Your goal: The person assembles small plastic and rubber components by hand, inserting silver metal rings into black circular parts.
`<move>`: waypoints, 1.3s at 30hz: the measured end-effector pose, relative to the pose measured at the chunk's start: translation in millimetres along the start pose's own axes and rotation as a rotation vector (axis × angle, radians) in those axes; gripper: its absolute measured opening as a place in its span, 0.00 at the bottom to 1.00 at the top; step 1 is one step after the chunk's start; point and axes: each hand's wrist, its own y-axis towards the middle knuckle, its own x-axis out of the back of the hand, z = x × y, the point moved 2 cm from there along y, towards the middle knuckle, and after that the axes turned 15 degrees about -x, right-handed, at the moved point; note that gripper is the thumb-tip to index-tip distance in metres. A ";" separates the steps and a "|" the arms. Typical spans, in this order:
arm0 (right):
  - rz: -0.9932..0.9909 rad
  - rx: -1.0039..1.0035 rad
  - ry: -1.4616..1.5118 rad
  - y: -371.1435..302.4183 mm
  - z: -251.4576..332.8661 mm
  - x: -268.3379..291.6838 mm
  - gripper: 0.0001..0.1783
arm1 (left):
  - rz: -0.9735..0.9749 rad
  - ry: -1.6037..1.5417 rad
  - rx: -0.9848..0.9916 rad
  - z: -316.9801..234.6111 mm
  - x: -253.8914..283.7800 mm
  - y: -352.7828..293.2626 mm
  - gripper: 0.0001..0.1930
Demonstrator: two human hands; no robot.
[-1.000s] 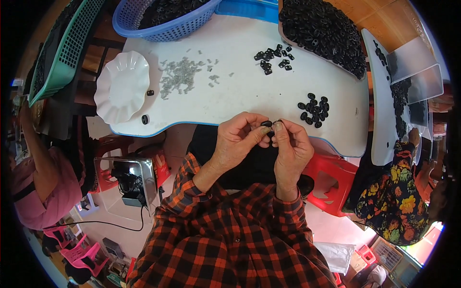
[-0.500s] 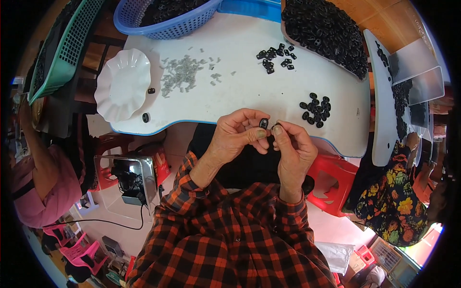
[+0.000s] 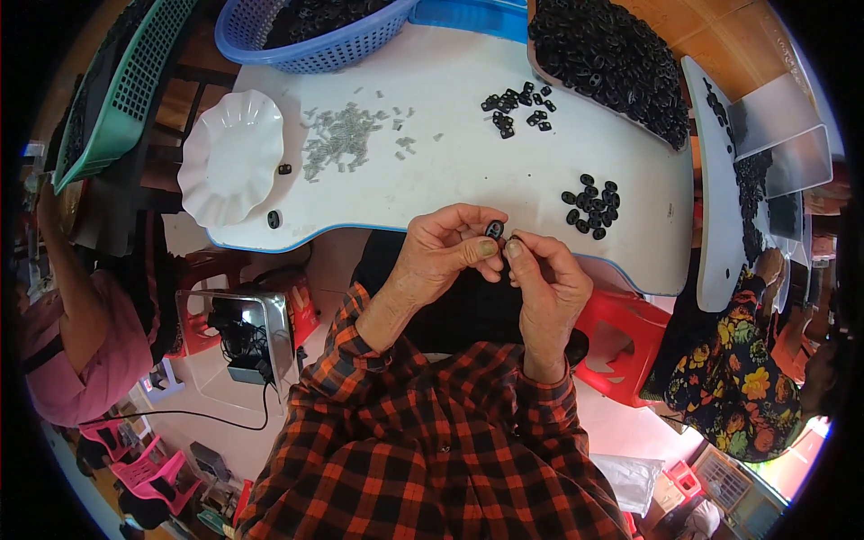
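Note:
My left hand (image 3: 450, 246) pinches a small black oval piece with two holes (image 3: 494, 230), which looks like a cord lock, between thumb and forefinger. Close beside it my right hand (image 3: 547, 274) is closed, thumb against forefinger, at the piece's right side. Whatever sits in that pinch is mostly covered by the fingertips. Both hands are just off the near edge of the white table (image 3: 423, 184). A loose group of black oval pieces (image 3: 594, 205) lies right of them. Farther back are squarer black pieces (image 3: 507, 112) and a heap of tiny grey spring-like bits (image 3: 342, 139).
A white scalloped plate (image 3: 232, 162) lies at the left. A blue basket (image 3: 315, 52) and a heaped tray of black parts (image 3: 605, 67) line the back. A green crate (image 3: 126, 94) stands far left; red stools (image 3: 621, 346) are below. Other people sit on either side.
The black oval piece has turned slightly in my left fingers. My right hand has shifted a little left, and its fingertips are tighter together.

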 end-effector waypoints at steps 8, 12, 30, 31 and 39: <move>-0.018 0.000 -0.027 -0.4 2.1 -0.5 0.06 | 0.007 0.045 -0.001 0.3 -0.3 -0.4 0.16; -0.013 0.015 -0.040 0.2 2.5 -1.0 0.06 | 0.017 0.107 -0.037 -4.9 -3.7 1.1 0.15; 0.034 -0.039 -0.035 2.8 3.0 -4.1 0.06 | 0.093 0.292 -0.044 -11.3 1.8 1.8 0.15; 0.041 -0.048 -0.023 2.8 3.0 -4.4 0.06 | 0.093 0.296 -0.045 -11.0 2.4 1.5 0.15; 0.066 -0.100 0.017 5.9 0.8 -4.8 0.05 | 0.087 0.291 -0.020 -12.6 1.6 1.6 0.14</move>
